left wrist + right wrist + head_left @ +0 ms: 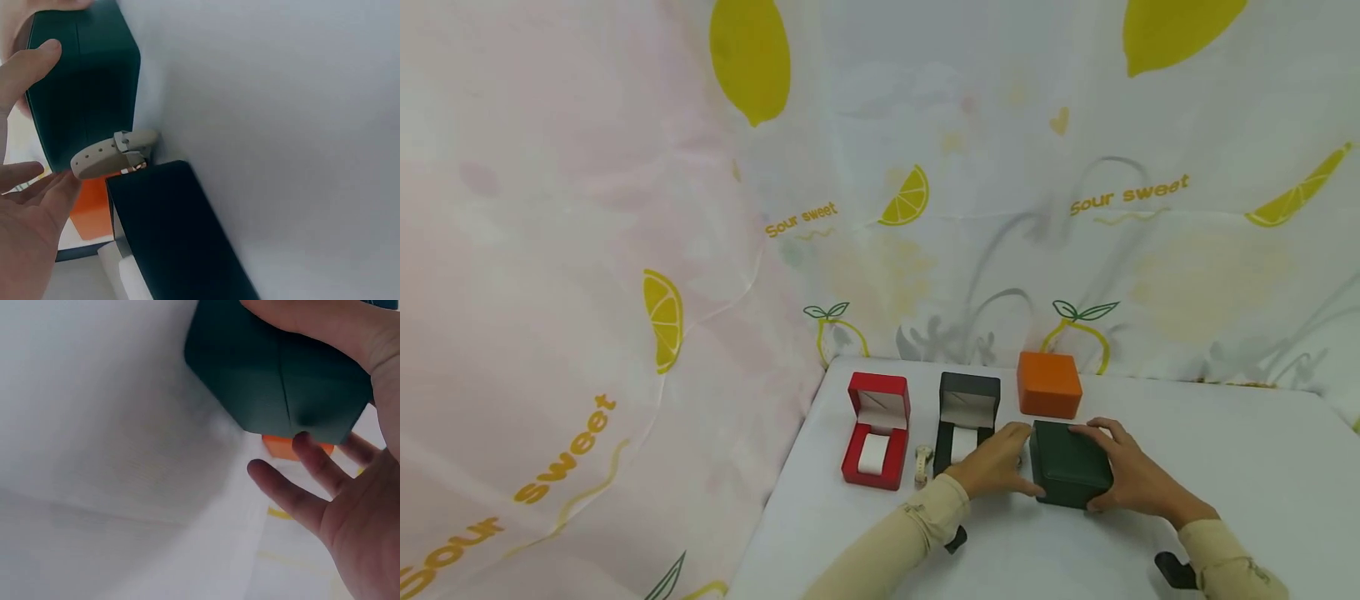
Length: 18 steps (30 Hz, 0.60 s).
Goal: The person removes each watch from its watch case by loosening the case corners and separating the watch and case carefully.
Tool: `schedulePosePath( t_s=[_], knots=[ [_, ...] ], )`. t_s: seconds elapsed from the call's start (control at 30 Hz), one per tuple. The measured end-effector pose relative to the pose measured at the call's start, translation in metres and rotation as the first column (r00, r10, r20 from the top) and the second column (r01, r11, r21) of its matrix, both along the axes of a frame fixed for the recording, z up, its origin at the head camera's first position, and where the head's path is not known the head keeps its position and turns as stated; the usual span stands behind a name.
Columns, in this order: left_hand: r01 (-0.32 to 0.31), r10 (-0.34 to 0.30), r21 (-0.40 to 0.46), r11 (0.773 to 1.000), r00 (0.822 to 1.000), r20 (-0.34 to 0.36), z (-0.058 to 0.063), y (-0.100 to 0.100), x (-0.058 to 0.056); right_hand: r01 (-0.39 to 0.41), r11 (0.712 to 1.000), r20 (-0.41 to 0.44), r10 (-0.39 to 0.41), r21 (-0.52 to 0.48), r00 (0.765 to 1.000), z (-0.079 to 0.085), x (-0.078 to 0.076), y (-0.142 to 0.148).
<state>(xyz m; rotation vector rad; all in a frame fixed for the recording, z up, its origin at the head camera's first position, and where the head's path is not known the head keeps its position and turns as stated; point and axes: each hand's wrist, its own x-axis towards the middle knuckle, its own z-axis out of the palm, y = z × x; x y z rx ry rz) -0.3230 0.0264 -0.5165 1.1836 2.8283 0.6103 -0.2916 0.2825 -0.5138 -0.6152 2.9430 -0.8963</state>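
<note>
A closed dark green box (1070,465) stands on the white table between both hands. My left hand (996,462) holds its left side, thumb (47,50) on the front face and fingers around toward the back. From the right, my right hand (1138,479) grips the box, with fingers over the top back edge and the thumb low at the front corner. Close to the left hand is an open black watch box (970,385) with a white cushion inside, partly hidden by that hand. A pale-strapped watch (106,157) lies between the black and green boxes.
An open red watch box (878,385) with a white cushion stands at the left. Another pale watch (922,465) lies between the red and black boxes. Behind the green box is a closed orange box (1049,385). A lemon-printed curtain (970,275) hangs along the table's back edge.
</note>
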Motion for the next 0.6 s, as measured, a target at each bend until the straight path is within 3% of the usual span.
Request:
schedulePosePath(
  t_s=[0.4,0.6],
  knots=[
    [-0.066,0.069,-0.030,0.997,0.992,0.107,-0.003,0.017,-0.009,-0.029,0.996,0.014,0.030,-0.082,0.999,0.001,0.000,0.006],
    [-0.054,0.056,-0.018,0.998,0.986,0.157,-0.006,0.022,-0.014,-0.038,0.990,-0.004,0.038,-0.137,0.999,0.001,0.001,0.009]
  ],
)
